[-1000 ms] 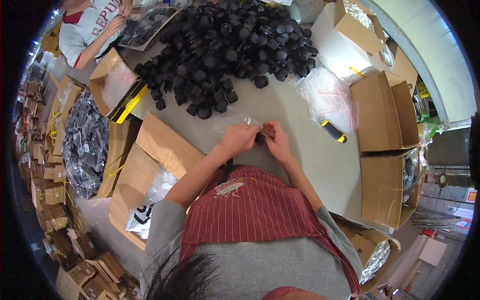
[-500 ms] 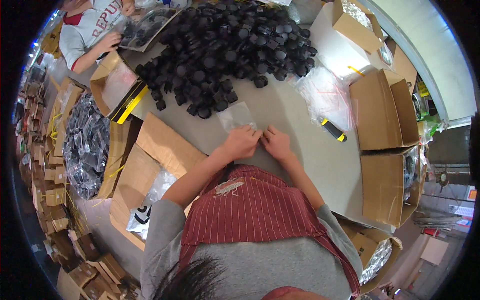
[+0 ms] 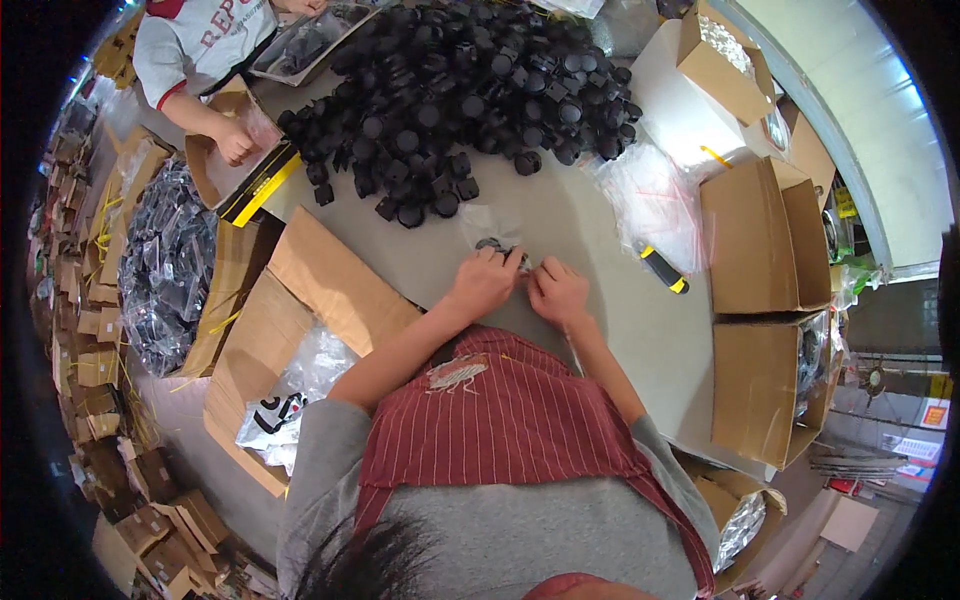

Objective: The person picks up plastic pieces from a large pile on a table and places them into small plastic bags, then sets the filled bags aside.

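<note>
Broadly, a grey table [image 3: 590, 250] is seen from above, its far half covered by a big heap of black plastic parts [image 3: 470, 90]. Open cardboard boxes [image 3: 765, 240] are set along the right edge, and a flattened carton [image 3: 300, 300] is laid at the left. A stack of clear bags [image 3: 655, 200] is spread right of the heap, with a black-and-yellow knife [image 3: 663, 270] just beside it. At the near edge, a small clear plastic bag [image 3: 492, 228] with a black part inside is pinched between both hands. The left hand [image 3: 483, 283] is closed on the bag's near end, fingers curled. The right hand [image 3: 558, 293] is clenched at the same edge, touching the left. Another person's hand [image 3: 238, 142] is rested in a box at far left.
</note>
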The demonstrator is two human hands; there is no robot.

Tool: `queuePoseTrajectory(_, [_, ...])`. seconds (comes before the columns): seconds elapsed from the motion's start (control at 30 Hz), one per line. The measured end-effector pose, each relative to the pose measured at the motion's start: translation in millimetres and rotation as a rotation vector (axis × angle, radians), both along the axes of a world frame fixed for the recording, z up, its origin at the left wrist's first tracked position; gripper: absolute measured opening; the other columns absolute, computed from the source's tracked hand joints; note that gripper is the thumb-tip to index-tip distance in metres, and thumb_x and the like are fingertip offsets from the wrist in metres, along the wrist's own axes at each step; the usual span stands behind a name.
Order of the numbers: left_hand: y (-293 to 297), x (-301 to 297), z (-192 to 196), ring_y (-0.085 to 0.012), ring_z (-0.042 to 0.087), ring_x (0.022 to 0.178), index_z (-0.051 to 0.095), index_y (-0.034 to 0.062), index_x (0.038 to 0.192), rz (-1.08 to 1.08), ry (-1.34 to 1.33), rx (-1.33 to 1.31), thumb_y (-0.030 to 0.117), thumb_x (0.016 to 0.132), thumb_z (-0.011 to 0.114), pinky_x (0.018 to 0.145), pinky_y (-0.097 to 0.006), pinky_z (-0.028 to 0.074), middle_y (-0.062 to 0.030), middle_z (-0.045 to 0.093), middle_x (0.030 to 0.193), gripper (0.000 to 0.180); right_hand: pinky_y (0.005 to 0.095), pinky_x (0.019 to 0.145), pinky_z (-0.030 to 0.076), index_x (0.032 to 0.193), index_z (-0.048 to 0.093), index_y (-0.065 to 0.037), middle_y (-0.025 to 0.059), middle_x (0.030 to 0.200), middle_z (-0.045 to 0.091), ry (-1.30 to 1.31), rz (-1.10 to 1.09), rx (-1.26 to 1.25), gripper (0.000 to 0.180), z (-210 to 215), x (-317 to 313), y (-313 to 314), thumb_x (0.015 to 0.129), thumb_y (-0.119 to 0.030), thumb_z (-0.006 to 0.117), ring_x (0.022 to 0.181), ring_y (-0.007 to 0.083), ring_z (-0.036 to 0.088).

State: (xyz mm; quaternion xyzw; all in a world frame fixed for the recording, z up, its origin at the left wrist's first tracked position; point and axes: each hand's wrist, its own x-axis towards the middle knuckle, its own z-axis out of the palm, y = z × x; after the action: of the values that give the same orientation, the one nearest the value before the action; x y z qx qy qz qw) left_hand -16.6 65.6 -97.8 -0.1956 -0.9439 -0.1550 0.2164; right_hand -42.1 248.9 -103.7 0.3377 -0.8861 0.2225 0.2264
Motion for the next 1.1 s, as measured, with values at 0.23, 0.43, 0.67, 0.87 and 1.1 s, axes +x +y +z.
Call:
queuePoseTrajectory(0.23, [-11,-1,-4,-0.018,0.059,0.075,0.064,0.0116,0.126,0.025,0.05,-0.094,0.026,0.084,0.069,0.061,-0.031,0.05,-0.0013,0.06,0.076,0.045,0.0386,0.07,0.05,0.081,0.063,-0.009,0.0056,0.089,0.056,-0.036,0.003,0.033,0.014,7,-1,-6,0.071,-0.015,0.07,0.082,0.0252,0.061])
queuePoseTrajectory(0.43, [-15,7,9,-0.0188,0.058,0.076,0.065,0.0083,0.116,-0.179,0.109,-0.06,0.015,0.077,0.067,0.064,-0.031,0.05,-0.0016,0.059,0.083,0.04,0.0428,0.078,0.05,0.106,0.06,-0.007,0.0109,0.109,0.054,-0.287,-0.021,0.018,0.038,16,-3,-18,0.07,-0.014,0.07,0.096,0.0324,0.058])
queuePoseTrajectory(0.67, [-20,11,7,-0.0221,0.059,0.085,0.063,0.0066,0.103,-0.144,0.075,-0.014,0.012,0.076,0.067,0.075,-0.033,0.05,-0.0053,0.06,0.087,0.028,0.0411,0.082,0.051,0.114,0.061,-0.005,0.0105,0.105,0.058,-0.181,0.129,0.04,0.046,-7,-14,-24,0.07,-0.011,0.071,0.096,0.0315,0.06])
queuePoseTrajectory(0.87, [-23,11,13,-0.0228,0.059,0.084,0.061,0.0079,0.094,0.08,0.104,0.043,0.013,0.076,0.068,0.074,-0.034,0.051,-0.0055,0.059,0.089,0.02,0.0375,0.078,0.052,0.115,0.064,-0.005,0.0088,0.103,0.062,-0.084,0.096,-0.041,0.039,-8,-6,-31,0.077,-0.012,0.069,0.091,0.0287,0.063])
queuePoseTrajectory(1.1, [-16,16,19,-0.0228,0.059,0.08,0.063,0.0098,0.092,-0.024,0.129,0.118,0.012,0.075,0.068,0.068,-0.033,0.051,-0.0043,0.058,0.085,0.018,0.038,0.073,0.052,0.105,0.064,-0.007,0.0084,0.099,0.061,-0.098,0.086,-0.144,0.029,-19,3,-29,0.076,-0.009,0.067,0.087,0.0283,0.062])
